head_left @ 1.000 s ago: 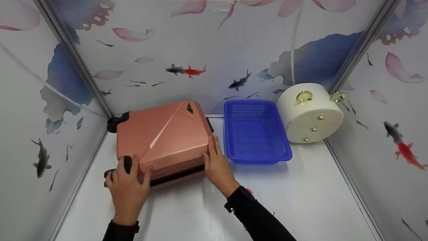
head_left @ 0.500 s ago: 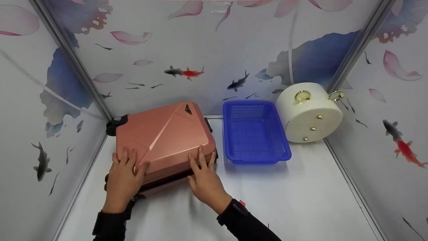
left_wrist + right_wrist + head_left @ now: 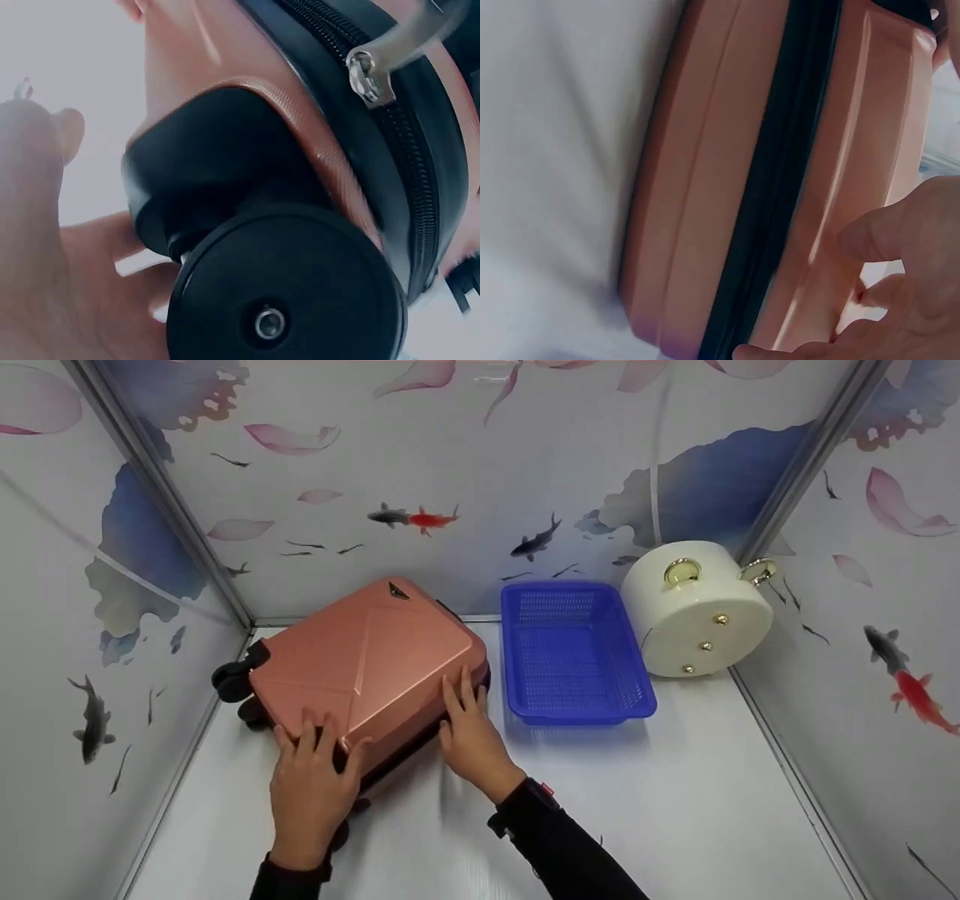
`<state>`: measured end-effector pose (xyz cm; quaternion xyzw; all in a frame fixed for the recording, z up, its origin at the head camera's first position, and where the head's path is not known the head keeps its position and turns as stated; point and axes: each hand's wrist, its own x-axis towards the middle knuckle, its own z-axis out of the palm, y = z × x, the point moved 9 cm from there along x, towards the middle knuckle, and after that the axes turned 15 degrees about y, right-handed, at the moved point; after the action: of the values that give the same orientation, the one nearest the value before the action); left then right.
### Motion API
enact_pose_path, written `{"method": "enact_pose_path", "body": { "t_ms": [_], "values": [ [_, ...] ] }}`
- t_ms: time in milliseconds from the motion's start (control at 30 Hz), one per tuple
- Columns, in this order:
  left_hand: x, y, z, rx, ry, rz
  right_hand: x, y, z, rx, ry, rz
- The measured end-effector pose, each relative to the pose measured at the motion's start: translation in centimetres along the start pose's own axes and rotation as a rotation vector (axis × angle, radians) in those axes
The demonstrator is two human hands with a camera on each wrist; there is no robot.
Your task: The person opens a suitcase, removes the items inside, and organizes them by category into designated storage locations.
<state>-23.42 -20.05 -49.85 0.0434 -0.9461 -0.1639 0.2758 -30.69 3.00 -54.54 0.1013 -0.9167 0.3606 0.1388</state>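
Observation:
A rose-pink hard-shell suitcase lies flat and slanted on the white surface, its black wheels toward the left. At its near left corner, my left hand rests with spread fingers on the shell. The left wrist view shows those fingers beside a black wheel, with a metal zip pull above. My right hand touches the near long side close to the right corner, its fingers laid over the edge. In the right wrist view, the dark zip band runs along the suitcase's side.
A blue plastic basket stands right of the suitcase, a small gap between them. Against it, in the back right corner, is a round cream case with gold handles. Printed wall panels enclose the back and both sides.
The suitcase has turned counterclockwise in the head view, its wheel end swinging toward the front left. My left hand has moved right with the near corner; my right hand has shifted slightly along the edge.

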Motion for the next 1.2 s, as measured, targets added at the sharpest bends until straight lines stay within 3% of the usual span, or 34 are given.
{"method": "enact_pose_path", "body": {
  "t_ms": [100,233,300,367,433,500,633,733,800,967,1067,1200],
  "values": [
    [0.4,-0.6,-0.9,-0.074,0.065,-0.017,-1.0,-1.2,0.2,0.007,-0.032,-0.007],
    [2.9,-4.5,-2.5,-0.219,0.169,-0.048,-3.1,-4.2,1.5,-0.012,-0.123,-0.114],
    [4.5,-6.4,-2.0,-0.284,0.131,-0.052,-3.9,-5.4,2.0,-0.018,-0.149,-0.154],
    [5.4,-7.8,-0.4,-0.341,0.049,-0.052,-4.4,-6.0,2.4,-0.033,-0.15,-0.16],
    [5.4,-8.6,1.3,-0.394,-0.042,-0.066,-4.7,-6.0,2.7,-0.054,-0.144,-0.148],
    [4.8,-8.9,2.3,-0.451,-0.08,-0.093,-4.7,-5.8,2.8,-0.082,-0.136,-0.138],
    [3.5,-8.2,2.4,-0.495,-0.015,-0.131,-4.1,-5.2,2.6,-0.077,-0.129,-0.131],
    [2.7,-6.5,2.2,-0.491,0.036,-0.13,-2.8,-4.4,2.1,-0.033,-0.113,-0.106],
    [2.3,-5.1,2.1,-0.482,0.063,-0.101,-1.7,-3.5,1.6,0.001,-0.114,-0.085],
    [1.5,-1.7,1.7,-0.385,0.102,0.047,0.6,-1.1,0.5,0.034,-0.103,-0.054],
    [2.1,-1.2,0.6,-0.335,0.137,0.097,0.3,-1.2,-0.2,0.025,-0.059,-0.053],
    [5.0,-3.4,-1.3,-0.301,0.131,0.102,-1.8,-3.8,-0.2,0.051,-0.042,-0.1]
  ]
}}
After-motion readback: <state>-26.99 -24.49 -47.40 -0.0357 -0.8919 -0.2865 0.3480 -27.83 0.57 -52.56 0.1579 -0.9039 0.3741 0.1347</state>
